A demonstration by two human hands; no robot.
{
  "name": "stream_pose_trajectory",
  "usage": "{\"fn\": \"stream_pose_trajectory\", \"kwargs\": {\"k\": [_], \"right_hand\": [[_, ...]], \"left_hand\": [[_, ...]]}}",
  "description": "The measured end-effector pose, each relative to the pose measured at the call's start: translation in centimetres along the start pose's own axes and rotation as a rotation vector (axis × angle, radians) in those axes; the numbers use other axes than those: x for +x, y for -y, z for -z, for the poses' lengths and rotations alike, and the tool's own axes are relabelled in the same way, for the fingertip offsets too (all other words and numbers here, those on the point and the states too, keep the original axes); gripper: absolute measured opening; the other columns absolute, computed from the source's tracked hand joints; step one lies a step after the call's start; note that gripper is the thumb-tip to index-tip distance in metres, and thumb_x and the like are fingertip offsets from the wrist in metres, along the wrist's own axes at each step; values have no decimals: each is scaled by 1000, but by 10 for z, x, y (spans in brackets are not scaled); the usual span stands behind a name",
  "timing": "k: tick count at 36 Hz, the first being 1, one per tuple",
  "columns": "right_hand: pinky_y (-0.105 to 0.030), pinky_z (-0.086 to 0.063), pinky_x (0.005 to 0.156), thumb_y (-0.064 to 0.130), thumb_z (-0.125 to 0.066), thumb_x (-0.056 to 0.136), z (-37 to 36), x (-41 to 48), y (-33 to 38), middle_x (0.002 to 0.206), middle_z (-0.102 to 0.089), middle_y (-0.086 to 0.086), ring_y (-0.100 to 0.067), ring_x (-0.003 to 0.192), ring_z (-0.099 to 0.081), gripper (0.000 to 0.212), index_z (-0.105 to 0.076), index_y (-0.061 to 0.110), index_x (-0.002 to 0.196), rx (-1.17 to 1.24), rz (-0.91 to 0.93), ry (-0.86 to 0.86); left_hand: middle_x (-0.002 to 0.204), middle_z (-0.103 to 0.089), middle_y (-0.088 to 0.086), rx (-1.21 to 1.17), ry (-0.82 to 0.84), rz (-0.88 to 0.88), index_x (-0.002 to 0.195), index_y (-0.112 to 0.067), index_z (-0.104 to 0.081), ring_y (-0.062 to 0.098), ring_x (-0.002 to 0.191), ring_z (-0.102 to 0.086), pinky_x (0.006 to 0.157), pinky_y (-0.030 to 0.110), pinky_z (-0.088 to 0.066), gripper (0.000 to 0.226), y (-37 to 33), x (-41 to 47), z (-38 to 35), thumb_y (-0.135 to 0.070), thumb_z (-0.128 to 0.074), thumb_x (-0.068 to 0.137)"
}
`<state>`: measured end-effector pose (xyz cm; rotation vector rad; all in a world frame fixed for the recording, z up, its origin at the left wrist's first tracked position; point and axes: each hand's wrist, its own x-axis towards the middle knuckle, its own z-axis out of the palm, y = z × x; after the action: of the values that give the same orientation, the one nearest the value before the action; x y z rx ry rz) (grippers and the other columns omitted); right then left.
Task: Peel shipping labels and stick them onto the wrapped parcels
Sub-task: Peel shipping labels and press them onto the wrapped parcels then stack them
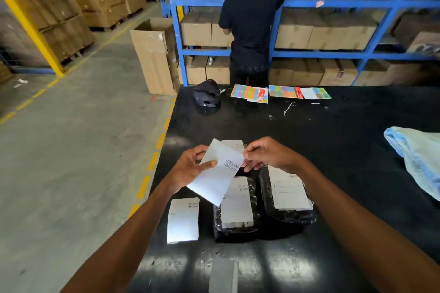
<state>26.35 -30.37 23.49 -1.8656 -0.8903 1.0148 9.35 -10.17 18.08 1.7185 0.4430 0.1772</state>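
Observation:
A white shipping label point(215, 179) with a barcode is held up above the black table point(333, 140). My left hand point(190, 166) grips its left edge, and my right hand point(266, 153) pinches its upper right corner. Below lie two black wrapped parcels: the middle parcel point(234, 228) and the right parcel point(290, 215), each with a white label on top. Another parcel's label point(234, 144) shows just behind my hands. A loose label sheet point(182, 220) lies flat at the left. A blank backing strip point(223, 275) rests near the table's front edge.
A black tape device point(206, 96) and colourful sticker sheets point(250, 93) lie at the table's far edge. A light blue bag point(419, 157) lies at the right. A person in a dark shirt point(252, 26) stands at blue shelving point(333, 3) full of cartons. A tall open carton point(154, 54) stands on the floor.

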Motion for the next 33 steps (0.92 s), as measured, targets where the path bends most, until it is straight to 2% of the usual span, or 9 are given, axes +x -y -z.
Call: {"fn": "stream_pose_trajectory", "kwargs": {"k": [5,9,20,23,26,28,30,31,33], "right_hand": [[-52,-55,94,14,-63,100,12,-7,-6,101,-79,-9,-28,91,-78,19,-70,-3,105,5,0,3],[-57,-52,96,11,-64,99,19,-10,-10,100,-79,-9,-29,90,-78,17,-70,-4,103,11,-11,-6],[-51,-53,95,11,-65,97,24,-10,-10,100,-78,-13,-30,92,-77,19,-69,-7,104,40,5,27],[-48,-55,92,12,-64,98,21,-8,-6,100,-78,-14,-32,92,-77,20,-68,-6,104,45,38,21],[-57,-53,94,11,-63,99,17,-5,-2,98,-77,-17,-34,91,-77,19,-68,-7,103,64,93,-3],[-58,-53,93,11,-63,99,12,-2,1,98,-77,-18,-33,90,-77,19,-68,-8,102,77,118,-10],[-52,-53,88,11,-64,99,7,0,5,96,-77,-18,-34,90,-77,20,-68,-9,100,85,139,-10],[-49,-52,85,11,-64,98,4,2,7,96,-77,-18,-35,90,-76,20,-68,-8,99,89,151,-8],[-45,-52,83,14,-66,98,1,5,11,94,-76,-20,-37,90,-76,20,-69,-5,97,97,174,-11]], "left_hand": [[113,-76,-2,4,10,4,118,-21,-65,21,105,-72,93,45,-57,32,-5,5,-10,-17,-76,87],[113,-76,-5,17,10,1,119,-20,-65,18,103,-72,89,40,-58,33,-8,8,-16,-16,-75,88],[110,-75,-11,47,-12,12,118,-23,-64,14,100,-72,76,26,-57,32,-9,12,-21,-18,-75,89],[115,-70,-6,130,-90,-23,124,-23,-55,17,105,-68,78,22,-55,47,-4,15,-22,-20,-79,85],[110,-59,-5,249,-269,-128,116,-23,-48,7,98,-61,77,11,-50,50,-2,16,-29,-22,-83,80],[100,-62,-1,211,-287,-194,105,-18,-53,11,89,-62,77,17,-52,36,-7,14,-36,-20,-82,82],[95,-69,4,150,-171,-234,97,-12,-63,22,89,-68,84,33,-58,17,-13,13,-42,-18,-76,87],[97,-72,6,126,-117,-248,98,-9,-67,25,92,-70,89,40,-58,13,-16,12,-44,-16,-74,90],[101,-75,9,75,-87,-266,104,-4,-70,29,97,-72,94,42,-57,14,-22,11,-47,-13,-70,92]]}}
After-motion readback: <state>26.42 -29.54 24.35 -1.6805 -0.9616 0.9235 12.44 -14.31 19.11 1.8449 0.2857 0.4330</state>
